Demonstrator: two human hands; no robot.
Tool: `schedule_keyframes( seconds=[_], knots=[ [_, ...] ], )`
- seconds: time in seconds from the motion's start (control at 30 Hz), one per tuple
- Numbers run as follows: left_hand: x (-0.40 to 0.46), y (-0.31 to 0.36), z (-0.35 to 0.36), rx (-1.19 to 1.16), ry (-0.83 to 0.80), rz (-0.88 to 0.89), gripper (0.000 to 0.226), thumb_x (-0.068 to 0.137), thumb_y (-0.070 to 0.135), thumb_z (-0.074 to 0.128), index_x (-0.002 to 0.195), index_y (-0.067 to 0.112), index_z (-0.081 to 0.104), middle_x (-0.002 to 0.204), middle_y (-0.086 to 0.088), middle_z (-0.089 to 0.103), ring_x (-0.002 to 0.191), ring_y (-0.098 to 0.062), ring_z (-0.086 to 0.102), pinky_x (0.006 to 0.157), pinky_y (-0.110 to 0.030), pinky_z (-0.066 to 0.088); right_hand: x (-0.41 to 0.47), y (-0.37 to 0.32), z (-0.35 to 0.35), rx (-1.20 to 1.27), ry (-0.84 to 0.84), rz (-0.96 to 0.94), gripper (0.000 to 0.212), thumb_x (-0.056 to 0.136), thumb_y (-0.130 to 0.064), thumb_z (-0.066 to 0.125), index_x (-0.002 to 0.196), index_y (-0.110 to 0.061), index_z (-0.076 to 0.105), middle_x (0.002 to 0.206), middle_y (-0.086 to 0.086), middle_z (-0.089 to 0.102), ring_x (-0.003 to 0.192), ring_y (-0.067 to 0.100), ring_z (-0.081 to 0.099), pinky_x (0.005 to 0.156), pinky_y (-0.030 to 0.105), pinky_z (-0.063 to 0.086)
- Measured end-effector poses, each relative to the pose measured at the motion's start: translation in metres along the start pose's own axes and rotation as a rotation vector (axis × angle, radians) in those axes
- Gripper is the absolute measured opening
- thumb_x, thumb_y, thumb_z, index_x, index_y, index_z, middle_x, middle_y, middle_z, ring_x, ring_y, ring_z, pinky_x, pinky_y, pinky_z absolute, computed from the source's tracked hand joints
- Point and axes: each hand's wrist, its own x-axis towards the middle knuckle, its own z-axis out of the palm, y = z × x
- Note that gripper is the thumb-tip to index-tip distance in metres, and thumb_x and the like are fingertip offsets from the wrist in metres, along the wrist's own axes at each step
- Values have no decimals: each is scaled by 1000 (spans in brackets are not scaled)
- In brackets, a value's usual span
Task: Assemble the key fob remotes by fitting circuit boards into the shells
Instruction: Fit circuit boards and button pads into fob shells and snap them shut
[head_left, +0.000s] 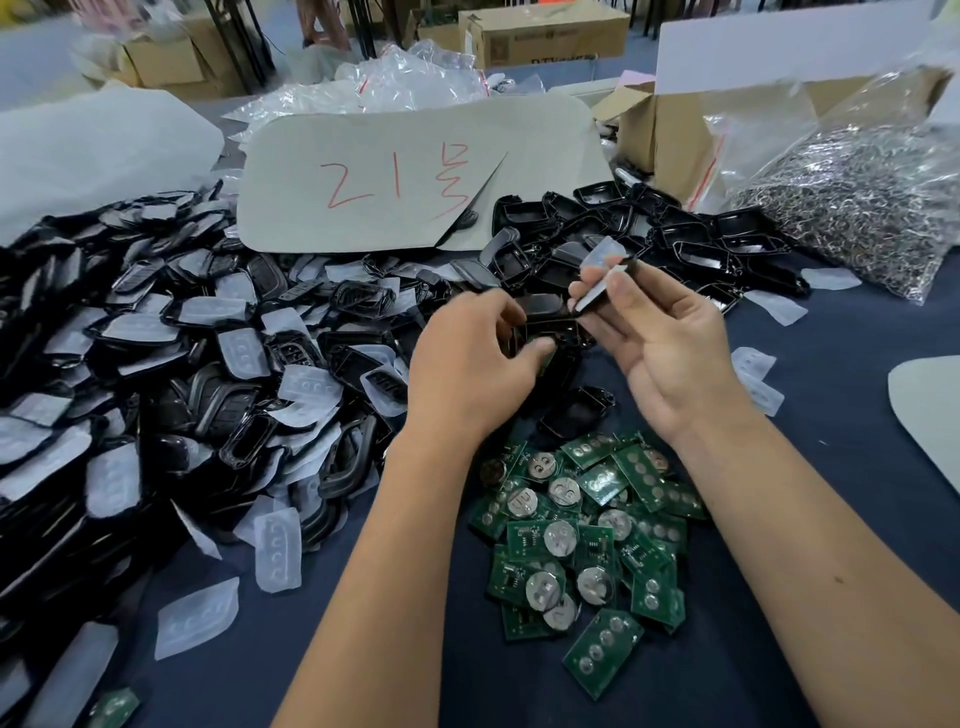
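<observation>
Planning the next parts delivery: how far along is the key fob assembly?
No finished fob is clearly visible. In hand: the left hand grips a black shell, the right hand pinches another black piece. Left: the pile of green circuit boards and the big heap of shells still wait.

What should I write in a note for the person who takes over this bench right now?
Left hand: gripping a black shell.
Right hand: pinching another shell piece with a clear pad, raised above the first.
Green circuit boards: loose pile between the forearms.
Shells with pads: big heap at left.
Done: no finished fob can be told apart.
Left: fit a board, close the shell.
</observation>
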Motion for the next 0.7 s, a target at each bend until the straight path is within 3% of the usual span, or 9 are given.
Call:
schedule_keyframes(
  seconds=[0.13,0.27,0.33,0.47,0.53,0.7],
  knots=[
    [2,2,-3,107,-119,-62,24,83,47,82,92,28,70,83,12,66,83,-14,64,75,-35,55,3,0,-6,48,-46,64,26,91,-11,66,115,-2,68,111,14,75,109,31,73,96,38,60],
    [9,-1,-5,72,-182,-114,25,83,41,83,78,32,60,77,12,63,75,-9,61,67,-29,44,4,-1,-9,75,-123,86,25,89,-11,66,113,-3,70,117,15,72,114,31,71,95,38,59],
    [10,-3,-5,-121,-96,-176,26,85,34,83,75,28,59,76,7,68,69,-10,61,65,-28,46,6,-1,-11,83,-139,99,27,89,-11,67,115,-4,70,118,13,71,112,27,69,96,37,58],
    [9,-1,-3,-842,-18,-470,24,95,16,75,85,8,54,66,-1,64,51,-15,61,52,-22,53,6,-3,-13,53,-211,148,32,89,-14,67,120,-5,70,111,8,74,104,21,71,93,34,58],
    [9,2,-2,-960,-56,-544,19,98,11,70,88,3,56,69,-3,59,50,-14,63,53,-20,55,5,-3,-12,2,-252,164,34,89,-14,66,122,-5,69,110,8,74,104,21,71,93,34,58],
    [9,7,-3,-1029,-122,-566,14,101,2,60,89,1,67,80,-8,68,59,-19,71,60,-26,60,4,-4,-9,-73,-274,173,37,88,-13,66,124,-3,68,118,16,72,105,23,71,93,34,58]
  ],
)
